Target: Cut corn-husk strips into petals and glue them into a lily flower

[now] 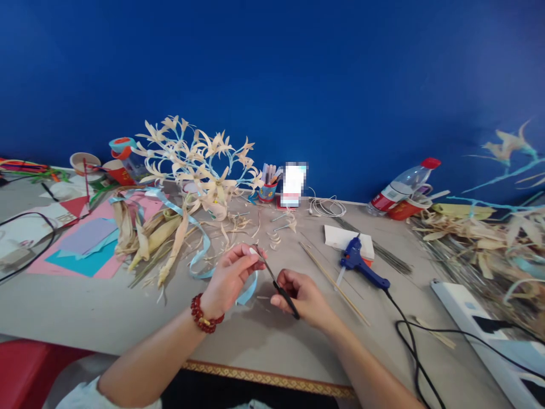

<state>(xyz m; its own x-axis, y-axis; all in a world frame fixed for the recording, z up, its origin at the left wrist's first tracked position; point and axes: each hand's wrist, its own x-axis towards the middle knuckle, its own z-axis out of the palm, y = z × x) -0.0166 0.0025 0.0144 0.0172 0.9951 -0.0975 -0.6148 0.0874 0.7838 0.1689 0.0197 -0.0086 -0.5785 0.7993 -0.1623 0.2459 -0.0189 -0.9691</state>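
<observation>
Black scissors (283,293) — diagonal; pointing forward (leftward)

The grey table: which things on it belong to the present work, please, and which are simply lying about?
Probably in the work:
scissors in the right hand
blue ribbon beside the left hand
glue gun
dry husks

Seemingly just lying about:
bottle
coloured papers
cup of pens

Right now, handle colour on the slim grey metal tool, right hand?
Black handle, clearest in the head view.
</observation>
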